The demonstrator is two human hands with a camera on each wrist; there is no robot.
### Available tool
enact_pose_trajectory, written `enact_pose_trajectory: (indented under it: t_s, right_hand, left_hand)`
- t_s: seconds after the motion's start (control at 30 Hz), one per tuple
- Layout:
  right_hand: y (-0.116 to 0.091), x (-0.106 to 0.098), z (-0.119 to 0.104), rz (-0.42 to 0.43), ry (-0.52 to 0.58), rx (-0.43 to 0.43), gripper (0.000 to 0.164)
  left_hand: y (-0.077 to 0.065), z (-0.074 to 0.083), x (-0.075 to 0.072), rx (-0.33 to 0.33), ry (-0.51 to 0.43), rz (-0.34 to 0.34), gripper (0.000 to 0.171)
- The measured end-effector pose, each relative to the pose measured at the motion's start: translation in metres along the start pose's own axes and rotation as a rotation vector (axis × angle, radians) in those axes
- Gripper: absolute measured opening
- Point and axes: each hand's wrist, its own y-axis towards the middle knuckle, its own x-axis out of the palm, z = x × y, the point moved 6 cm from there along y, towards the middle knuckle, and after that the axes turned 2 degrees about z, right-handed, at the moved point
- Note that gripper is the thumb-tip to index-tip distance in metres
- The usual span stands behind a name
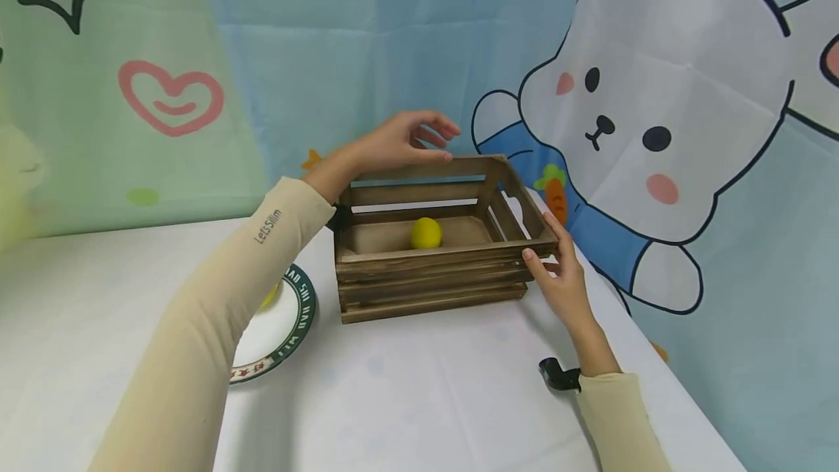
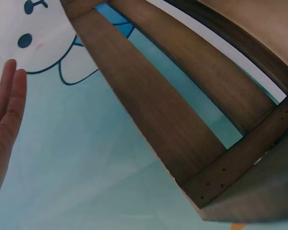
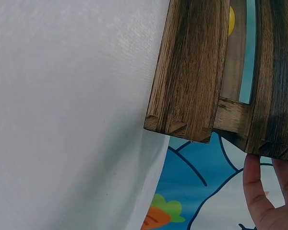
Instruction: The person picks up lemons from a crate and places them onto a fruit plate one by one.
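Note:
A brown slatted wooden crate [image 1: 432, 272] stands on the white table with a small yellow ball [image 1: 427, 233] inside it. Over the crate's back rim is my left hand [image 1: 416, 138], its fingers loosely bent and holding nothing; the left wrist view has that hand [image 2: 7, 105] apart from the crate's slats [image 2: 149, 96]. My right hand [image 1: 564, 279] grips the crate's front right corner, thumb against the front and fingers along the end. Two of its fingers [image 3: 255, 184] show at the slat's end in the right wrist view, where the thumb is hidden.
Left of the crate lies a white plate [image 1: 269, 333] with a green lettered rim, partly covered by my left sleeve [image 1: 203, 319]. A yellow thing [image 1: 269, 296] on it is mostly hidden. Behind the table hangs a cartoon-printed cloth [image 1: 367, 57]. The table's right edge runs close beside the crate.

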Motion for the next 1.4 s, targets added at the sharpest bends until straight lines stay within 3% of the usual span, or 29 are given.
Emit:
enact_pose_trajectory:
  t_s: [0.13,0.4,0.6,0.77,0.9,1.03,1.2,1.4]
  right_hand:
    - [0.0,0.005,-0.001,-0.023,0.005,-0.002,0.065]
    - [0.002,0.011,-0.001,-0.02,0.028,-0.001,0.065]
    - [-0.001,0.015,-0.002,-0.029,0.036,0.004,0.065]
    - [0.001,0.012,-0.002,-0.018,0.034,0.006,0.065]
    - [0.002,0.008,-0.001,-0.009,0.031,0.005,0.065]
    - [0.002,0.005,-0.001,-0.004,0.028,0.002,0.065]
    - [0.003,0.003,0.0,-0.001,0.016,0.002,0.064]
    - [0.002,0.001,0.002,-0.001,0.012,0.011,0.065]
  left_hand:
    - [0.002,-0.007,0.0,-0.043,-0.006,-0.003,0.038]
    - [0.013,-0.022,0.007,-0.069,-0.009,-0.042,0.04]
    - [0.013,-0.05,0.024,-0.121,-0.135,-0.196,0.051]
    - [0.02,-0.061,0.034,-0.101,-0.168,-0.318,0.055]
    - [0.024,-0.069,0.039,-0.131,-0.16,-0.392,0.053]
    - [0.02,-0.079,0.046,-0.217,-0.119,-0.475,0.053]
    - [0.013,-0.092,0.052,-0.378,-0.124,-0.494,0.058]
    - [0.013,-0.099,0.063,-0.416,-0.159,-0.555,0.061]
